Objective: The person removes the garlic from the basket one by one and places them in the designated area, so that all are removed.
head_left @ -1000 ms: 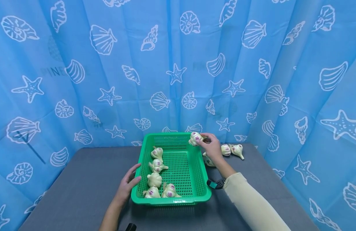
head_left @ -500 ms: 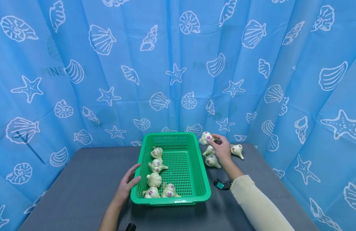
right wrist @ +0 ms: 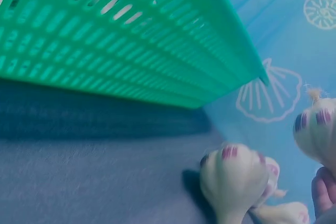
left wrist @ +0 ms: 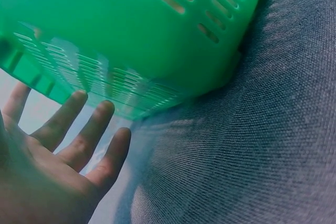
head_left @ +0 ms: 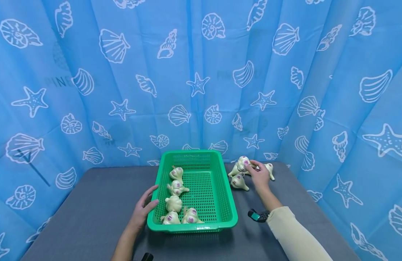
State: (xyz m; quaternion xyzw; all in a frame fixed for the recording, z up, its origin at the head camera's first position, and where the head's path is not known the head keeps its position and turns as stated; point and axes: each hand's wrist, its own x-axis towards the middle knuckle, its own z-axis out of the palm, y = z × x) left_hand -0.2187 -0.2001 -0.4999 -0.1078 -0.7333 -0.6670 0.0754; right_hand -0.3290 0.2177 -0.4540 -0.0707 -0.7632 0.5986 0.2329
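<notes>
A garlic bulb [head_left: 243,163] with purple patches is pinched between the thumb and fingers of my right hand [head_left: 260,177], over the bulbs to the right of the basket. In the right wrist view the held garlic bulb [right wrist: 318,129] shows at the right edge, with fingertips [right wrist: 326,187] under it. My left hand [head_left: 141,210] rests at the left side of the green basket [head_left: 234,214], fingers spread. The left wrist view shows those fingers [left wrist: 86,140] fairly straight against the perforated wall. Several garlic bulbs [head_left: 173,203] lie inside the basket along its left and near sides.
Other garlic bulbs lie on the grey cloth right of the basket, including a near bulb [head_left: 239,182] and a far right bulb [head_left: 269,170] partly behind my hand. A blue shell-print curtain [head_left: 197,127] hangs behind the table [head_left: 100,206].
My right hand has carried the garlic bulb from above the basket's far right corner rightward, then lower, to the bulbs on the table. The left hand and basket stay nearly still.
</notes>
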